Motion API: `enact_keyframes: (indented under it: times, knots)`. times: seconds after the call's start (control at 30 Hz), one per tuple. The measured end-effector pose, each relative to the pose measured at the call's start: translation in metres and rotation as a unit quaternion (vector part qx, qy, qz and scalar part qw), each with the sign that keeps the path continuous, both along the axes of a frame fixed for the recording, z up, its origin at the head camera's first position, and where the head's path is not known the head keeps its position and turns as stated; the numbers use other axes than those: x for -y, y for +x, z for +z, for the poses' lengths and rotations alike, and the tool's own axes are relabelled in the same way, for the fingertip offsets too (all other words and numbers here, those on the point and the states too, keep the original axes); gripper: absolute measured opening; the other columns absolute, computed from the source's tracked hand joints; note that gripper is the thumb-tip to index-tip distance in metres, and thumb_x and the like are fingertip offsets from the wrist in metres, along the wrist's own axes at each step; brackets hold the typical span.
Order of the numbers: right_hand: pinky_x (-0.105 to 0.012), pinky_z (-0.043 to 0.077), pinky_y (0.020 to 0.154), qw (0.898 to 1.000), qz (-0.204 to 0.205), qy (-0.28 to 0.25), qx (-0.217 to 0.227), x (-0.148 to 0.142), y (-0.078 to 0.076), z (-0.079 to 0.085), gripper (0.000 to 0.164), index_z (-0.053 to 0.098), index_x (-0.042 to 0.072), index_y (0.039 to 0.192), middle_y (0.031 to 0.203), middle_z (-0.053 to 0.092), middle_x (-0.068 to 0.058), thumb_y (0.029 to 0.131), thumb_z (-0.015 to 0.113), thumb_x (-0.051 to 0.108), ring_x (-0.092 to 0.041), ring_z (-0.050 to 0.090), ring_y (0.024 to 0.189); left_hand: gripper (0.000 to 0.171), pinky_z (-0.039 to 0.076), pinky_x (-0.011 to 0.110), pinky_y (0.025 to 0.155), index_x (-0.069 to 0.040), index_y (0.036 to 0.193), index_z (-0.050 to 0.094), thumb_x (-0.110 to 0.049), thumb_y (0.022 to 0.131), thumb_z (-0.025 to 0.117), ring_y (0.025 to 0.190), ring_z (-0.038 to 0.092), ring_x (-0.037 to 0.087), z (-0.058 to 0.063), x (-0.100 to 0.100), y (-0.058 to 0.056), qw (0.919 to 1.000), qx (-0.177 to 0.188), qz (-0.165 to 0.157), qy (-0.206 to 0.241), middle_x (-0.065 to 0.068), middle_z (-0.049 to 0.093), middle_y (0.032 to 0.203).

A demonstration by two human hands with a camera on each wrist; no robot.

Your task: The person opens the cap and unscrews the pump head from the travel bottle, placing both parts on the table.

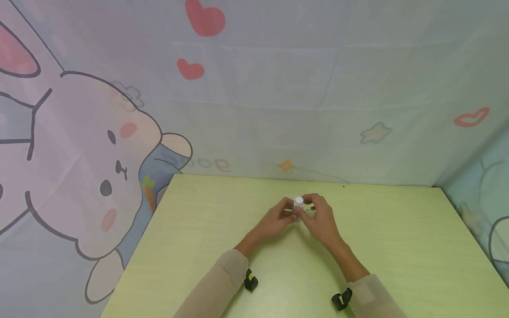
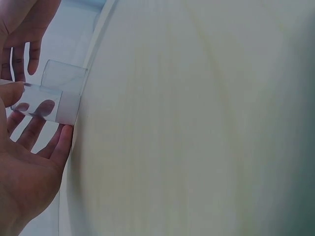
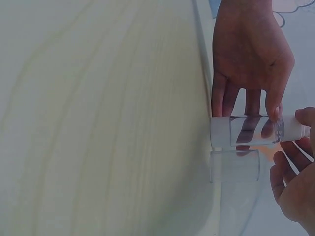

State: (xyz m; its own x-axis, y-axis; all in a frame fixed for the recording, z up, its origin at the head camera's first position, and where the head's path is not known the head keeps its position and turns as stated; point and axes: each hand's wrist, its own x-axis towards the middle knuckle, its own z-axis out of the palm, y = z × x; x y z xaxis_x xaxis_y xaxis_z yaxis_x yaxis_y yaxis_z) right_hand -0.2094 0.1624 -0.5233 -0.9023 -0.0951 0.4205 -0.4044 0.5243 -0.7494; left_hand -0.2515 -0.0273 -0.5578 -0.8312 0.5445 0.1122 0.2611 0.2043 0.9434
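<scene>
A clear bottle [image 3: 251,130] with a white top [image 1: 299,201] stands upright on the table. My left hand [image 1: 275,219] grips the bottle's body, the thumb on one side and the fingers around the other. The fingers show through the clear wall in the right wrist view. My right hand [image 1: 321,219] pinches the white top between thumb and fingers. Beside the bottle, on the right hand's side, a clear open cylinder [image 3: 235,167] like an overcap stands on the table, apart from both hands. It also shows in the left wrist view as a clear cylinder [image 2: 64,76].
The light yellow-green table [image 1: 397,238] reaches back to a hanging cloth [image 1: 298,88] printed with a rabbit and hearts. Another cloth [image 1: 485,190] hangs along the right side. Black wrist cameras [image 1: 251,281] sit by the sleeves.
</scene>
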Motion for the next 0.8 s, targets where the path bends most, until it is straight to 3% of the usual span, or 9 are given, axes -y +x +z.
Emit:
enact_keyframes:
  times: [0.43,0.8]
  knots:
    - [-0.053,0.052,0.093,1.000,-0.001,-0.015,0.005,-0.0001,0.0009,0.0006,0.033,0.064,0.003,0.122,0.122,0.066,-0.013,0.098,0.079,0.020,-0.032,0.060,0.116,0.023,0.054,0.031,0.105,-0.018,0.129,0.057,-0.023,0.109,0.065,0.130,0.065,0.027,-0.0020,0.0002,-0.0014,1.0000,0.000,0.000,0.002,0.002,0.063,0.132]
    - [-0.055,0.053,0.093,1.000,-0.002,-0.006,0.003,-0.0002,0.0006,0.0032,0.030,0.066,0.002,0.121,0.121,0.068,-0.013,0.099,0.079,0.018,-0.033,0.059,0.114,0.022,0.056,0.037,0.104,-0.020,0.131,0.057,-0.021,0.110,0.062,0.130,0.065,0.031,0.0006,-0.0013,0.0011,1.0000,0.001,0.005,-0.007,0.003,0.064,0.135]
